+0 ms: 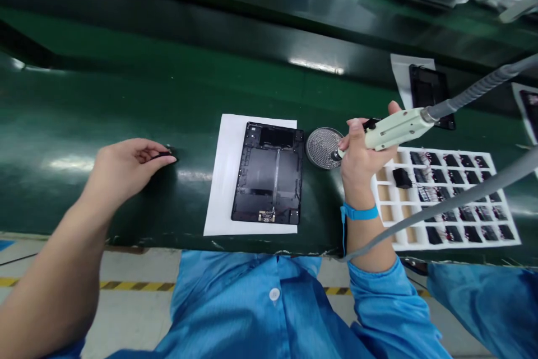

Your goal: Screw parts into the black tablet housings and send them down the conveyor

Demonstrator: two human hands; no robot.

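At nine o'clock, the fingers of the left hand [126,171] pinched a small black part [165,154]; at three, those of the right hand [359,163] gripped a hose-fed handpiece [393,129] beside a mostly filled white tray [458,153].

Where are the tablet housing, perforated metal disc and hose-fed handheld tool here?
Tablet housing [269,174]: head view, on its dark inner face.
Perforated metal disc [323,148]: head view, on its mesh.
Hose-fed handheld tool [395,128]: head view, on its pale body.

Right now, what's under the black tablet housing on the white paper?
The black tablet housing lies on a white paper sheet, which shows around its edges on the glossy green bench. What lies directly beneath the housing is covered and cannot be seen.
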